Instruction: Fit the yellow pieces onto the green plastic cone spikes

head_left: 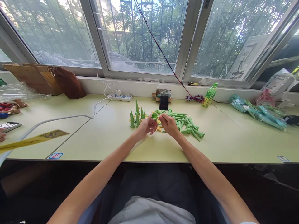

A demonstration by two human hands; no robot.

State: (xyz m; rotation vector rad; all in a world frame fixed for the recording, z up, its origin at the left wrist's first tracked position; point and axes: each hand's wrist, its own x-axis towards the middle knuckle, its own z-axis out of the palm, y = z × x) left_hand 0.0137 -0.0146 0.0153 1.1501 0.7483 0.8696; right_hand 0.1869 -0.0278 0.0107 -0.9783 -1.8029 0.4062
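My left hand is closed round a green plastic plant-watering spike, its round open end tipped up toward me. Close beside that opening, my right hand is pinched; whatever its fingertips hold is hidden. To the left, several green spikes stand upright on their wide ends, points up. A pile of loose green spikes lies to the right of my right hand. Small yellow plastic pieces are scattered between and behind my hands, partly covered by them.
Behind the hands, a dark phone leans against a small box. A green drink bottle and coiled cable stand at the back right. A power strip lies back left. Another person's hand and a yellow strap show far left.
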